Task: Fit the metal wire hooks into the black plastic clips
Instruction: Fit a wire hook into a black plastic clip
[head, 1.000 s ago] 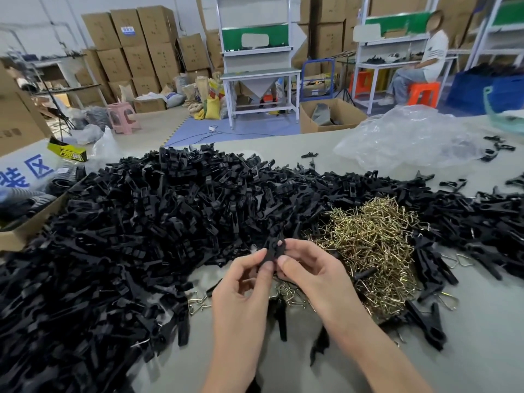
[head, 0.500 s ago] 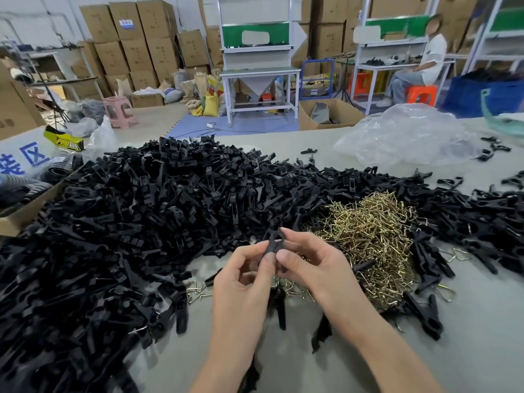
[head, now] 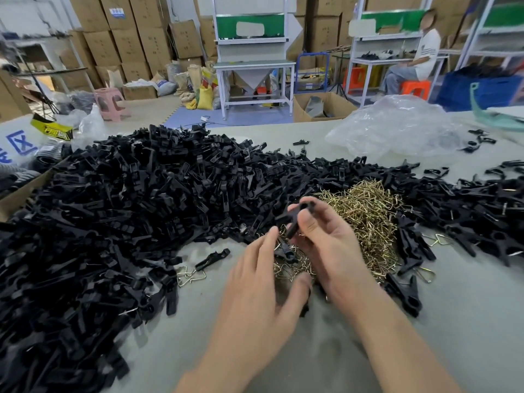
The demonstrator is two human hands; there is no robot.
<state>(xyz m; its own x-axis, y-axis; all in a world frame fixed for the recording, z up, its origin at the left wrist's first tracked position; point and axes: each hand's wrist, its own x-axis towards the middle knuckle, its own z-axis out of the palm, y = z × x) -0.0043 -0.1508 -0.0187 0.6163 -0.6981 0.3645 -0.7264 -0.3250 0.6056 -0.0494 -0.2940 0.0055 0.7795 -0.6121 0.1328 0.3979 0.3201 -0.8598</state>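
Head view, query: what do we have in the grip?

Reply: Our right hand (head: 329, 245) pinches one black plastic clip (head: 295, 218) between thumb and fingers, raised just above the table (head: 467, 336). We see no wire seated in it. Our left hand (head: 255, 293) hangs with fingers loosely spread over a few loose metal wire hooks (head: 295, 269). It grips nothing that we can make out.

Query: how far along do we stand?

Reply: Early, we judge. A few finished clips (head: 405, 290), with wire loops showing, lie near the right forearm. The heap of bare clips (head: 127, 222) to the left is large. The brass-coloured hook pile (head: 365, 222) just beyond the right hand is well stocked. Next step, in our judgement: pick one hook and fit it to the held clip.
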